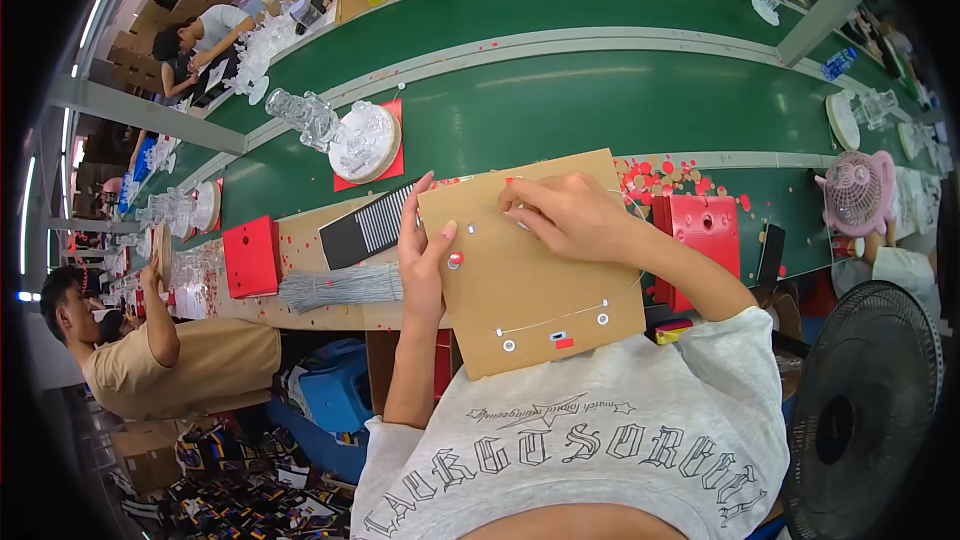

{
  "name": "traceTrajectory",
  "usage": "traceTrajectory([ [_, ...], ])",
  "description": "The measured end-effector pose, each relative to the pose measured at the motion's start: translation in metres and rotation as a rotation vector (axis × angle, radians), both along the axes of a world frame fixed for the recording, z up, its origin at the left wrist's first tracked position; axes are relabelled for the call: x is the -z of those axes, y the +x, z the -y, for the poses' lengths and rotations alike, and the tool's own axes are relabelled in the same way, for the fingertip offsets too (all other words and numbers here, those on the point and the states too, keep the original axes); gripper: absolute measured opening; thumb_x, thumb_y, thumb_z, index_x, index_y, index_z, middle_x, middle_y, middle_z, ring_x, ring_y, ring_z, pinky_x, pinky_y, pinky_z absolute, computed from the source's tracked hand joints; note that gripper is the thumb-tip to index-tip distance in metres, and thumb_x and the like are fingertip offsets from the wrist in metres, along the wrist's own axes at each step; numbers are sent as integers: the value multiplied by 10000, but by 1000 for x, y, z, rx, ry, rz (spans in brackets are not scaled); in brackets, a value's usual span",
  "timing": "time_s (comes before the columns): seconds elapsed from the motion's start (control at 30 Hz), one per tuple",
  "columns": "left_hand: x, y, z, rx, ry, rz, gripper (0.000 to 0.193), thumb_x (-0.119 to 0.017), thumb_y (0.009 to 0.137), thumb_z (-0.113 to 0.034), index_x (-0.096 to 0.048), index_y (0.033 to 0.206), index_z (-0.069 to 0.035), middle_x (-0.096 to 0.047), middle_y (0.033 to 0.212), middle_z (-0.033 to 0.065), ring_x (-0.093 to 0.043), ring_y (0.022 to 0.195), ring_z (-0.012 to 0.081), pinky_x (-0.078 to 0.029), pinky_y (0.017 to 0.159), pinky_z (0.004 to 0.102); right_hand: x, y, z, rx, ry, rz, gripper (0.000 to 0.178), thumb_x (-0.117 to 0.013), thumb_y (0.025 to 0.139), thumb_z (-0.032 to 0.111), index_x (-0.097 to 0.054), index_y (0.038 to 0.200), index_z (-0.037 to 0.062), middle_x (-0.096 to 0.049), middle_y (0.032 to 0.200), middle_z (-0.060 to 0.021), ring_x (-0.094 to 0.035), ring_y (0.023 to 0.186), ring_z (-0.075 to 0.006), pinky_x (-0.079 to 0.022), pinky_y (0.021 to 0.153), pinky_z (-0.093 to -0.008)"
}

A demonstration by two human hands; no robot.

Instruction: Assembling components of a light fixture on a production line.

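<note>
A flat brown cardboard panel (540,285) is tilted up against my chest. My left hand (424,250) grips its left edge, thumb on the face and fingers behind. My right hand (572,215) rests over the panel's upper part, fingers curled and pinched together; what they hold is hidden. A thin wire (550,322) runs across the lower face between two small slots, and part of a loop shows by my right wrist. Round holes, a small slot and red spots mark the panel.
A bundle of grey wires (340,287), a black striped sheet (366,228) and red panels (250,257) lie left. More red panels (705,240) and scattered discs lie right. A wrapped clear item (365,143) sits on the green conveyor (560,100). A black fan (860,410) stands right; a person works left.
</note>
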State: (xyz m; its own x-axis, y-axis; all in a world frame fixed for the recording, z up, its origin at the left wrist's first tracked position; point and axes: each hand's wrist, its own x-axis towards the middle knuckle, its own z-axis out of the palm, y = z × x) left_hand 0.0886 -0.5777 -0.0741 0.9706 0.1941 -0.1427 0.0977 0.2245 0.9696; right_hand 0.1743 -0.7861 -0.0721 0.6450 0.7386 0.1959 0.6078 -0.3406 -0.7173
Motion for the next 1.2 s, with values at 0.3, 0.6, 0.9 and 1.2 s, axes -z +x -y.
traceTrajectory([
  [0.3,6,0,8,6,40,50,783,-577,873,54,-258,1579,-59,-586,1333,142,-645,1070,164,-523,887,274,19,2,-15,-17,432,144,198,-711,809,-23,-741,999,21,-676,916,-95,-671,795,-250,-552,647,-360],
  [0.6,11,-3,11,-41,116,73,749,-584,870,86,-310,1557,-30,-619,1291,113,-644,1008,101,-510,770,209,24,-1,-7,-103,256,395,286,-689,757,-4,-728,1038,29,-620,886,-66,-641,821,-210,-563,661,-346],
  [0.9,9,-1,17,-29,116,78,758,-575,849,111,-330,1551,-38,-641,1256,113,-648,1048,118,-516,854,229,21,-11,4,-117,33,709,393,-674,739,66,-675,1120,-27,-578,984,-91,-614,948,-237,-558,793,-354],
  [1.2,14,0,17,-16,150,59,760,-568,841,117,-332,1548,-32,-652,1228,110,-646,998,94,-507,814,216,16,-5,9,-217,-100,882,476,-668,740,71,-647,1191,-82,-572,975,-99,-607,954,-235,-541,847,-353],
])
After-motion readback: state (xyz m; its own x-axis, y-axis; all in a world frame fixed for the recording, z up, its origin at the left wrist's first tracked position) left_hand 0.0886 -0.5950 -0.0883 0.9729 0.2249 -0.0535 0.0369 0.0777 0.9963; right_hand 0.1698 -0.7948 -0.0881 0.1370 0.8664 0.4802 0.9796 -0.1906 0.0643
